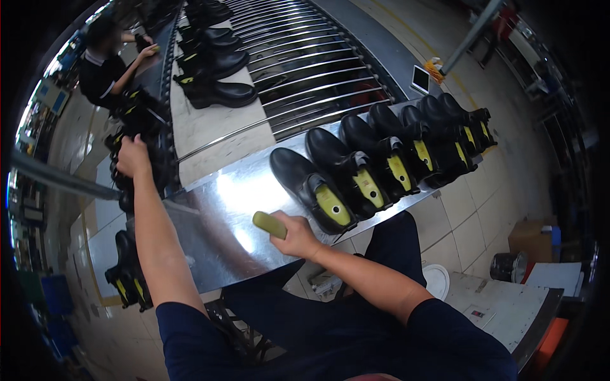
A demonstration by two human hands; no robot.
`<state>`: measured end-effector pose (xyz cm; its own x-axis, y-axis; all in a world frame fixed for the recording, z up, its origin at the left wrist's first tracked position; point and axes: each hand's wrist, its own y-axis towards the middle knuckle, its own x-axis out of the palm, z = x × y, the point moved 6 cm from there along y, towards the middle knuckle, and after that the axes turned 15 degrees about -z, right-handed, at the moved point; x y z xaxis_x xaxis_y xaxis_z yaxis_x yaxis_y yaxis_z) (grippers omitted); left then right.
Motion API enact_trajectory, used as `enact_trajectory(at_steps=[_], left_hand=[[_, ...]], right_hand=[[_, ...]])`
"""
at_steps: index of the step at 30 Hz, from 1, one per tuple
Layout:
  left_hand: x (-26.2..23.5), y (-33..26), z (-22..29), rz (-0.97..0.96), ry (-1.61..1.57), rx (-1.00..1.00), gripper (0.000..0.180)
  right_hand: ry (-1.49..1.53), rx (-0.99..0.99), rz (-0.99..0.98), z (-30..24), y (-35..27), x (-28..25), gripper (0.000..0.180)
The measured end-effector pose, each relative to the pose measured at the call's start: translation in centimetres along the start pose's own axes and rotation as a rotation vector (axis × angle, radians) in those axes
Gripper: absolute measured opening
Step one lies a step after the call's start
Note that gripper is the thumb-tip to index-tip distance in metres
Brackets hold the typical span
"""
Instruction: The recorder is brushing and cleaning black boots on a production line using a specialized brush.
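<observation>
Stretched out to the far left, my left hand (132,157) is closed at a black shoe (116,141) in a dark cluster beside the conveyor; its fingertips are partly hidden. My right hand (293,236) grips an olive-green rounded bar (269,225) over the metal table (219,257). To the right of that hand, a row of black shoes with yellow-green insoles runs along the table, the closest being a shoe (312,190) with its toe pointing away.
Beyond the table lies a roller conveyor (305,47) with black shoes (219,94) on a pale board. A co-worker (105,70) stands at far left. More shoes (130,270) sit low at left. A metal post (67,181) crosses there. A tablet (420,79) lies beyond the row.
</observation>
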<state>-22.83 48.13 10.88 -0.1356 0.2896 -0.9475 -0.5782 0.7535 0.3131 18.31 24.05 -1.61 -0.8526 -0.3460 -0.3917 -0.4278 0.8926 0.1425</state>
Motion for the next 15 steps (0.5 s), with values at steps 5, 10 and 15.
enact_trajectory(at_steps=[5,10,15], left_hand=[[-0.1,-2.9,0.4,-0.076,-0.260,0.085,0.049],[-2.0,-8.4,-4.1,0.108,-0.405,0.366,0.038],[-7.8,-19.1,-6.6,0.122,-0.597,0.333,0.031]], right_hand=[[0.007,0.035,0.025,1.9,-0.2,-0.1,0.035],[0.165,0.018,-0.001,0.2,-0.2,-1.0,0.034],[0.231,-0.046,0.055,0.4,-0.4,-0.9,0.033]])
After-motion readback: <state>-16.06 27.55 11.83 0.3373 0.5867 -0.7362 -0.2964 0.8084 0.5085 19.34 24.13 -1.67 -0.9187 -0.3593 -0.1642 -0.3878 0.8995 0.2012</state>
